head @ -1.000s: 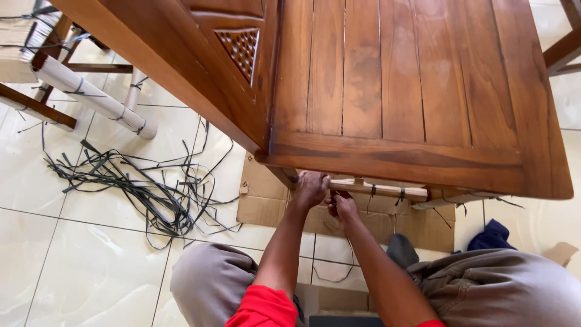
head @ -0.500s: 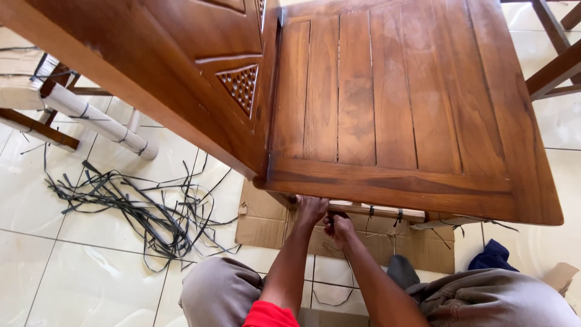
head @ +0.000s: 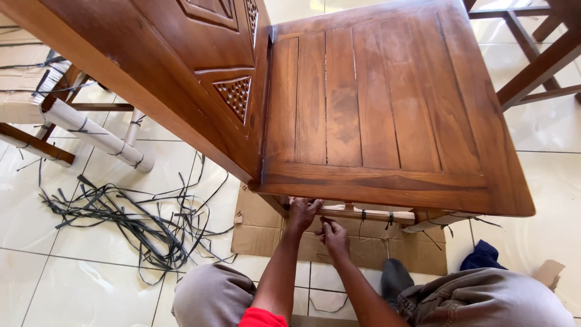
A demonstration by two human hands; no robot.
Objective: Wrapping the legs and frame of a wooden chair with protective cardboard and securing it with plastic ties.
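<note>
Where seat (head: 363, 109) overhangs, fingertips vanish.

There is just one view. The camera sits on the person's head and looks almost straight down. The brown wooden chair (head: 375, 115) is close and fills the top of the picture. The hands are near, low in the middle. The person's knees sit at the bottom edge, and the white tile floor (head: 78, 284) spreads out left.

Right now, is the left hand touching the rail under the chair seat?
Touching. The head view shows the left hand reaching up with its fingers laid on the end of the rail just under the seat's front edge, no gap visible.
</note>
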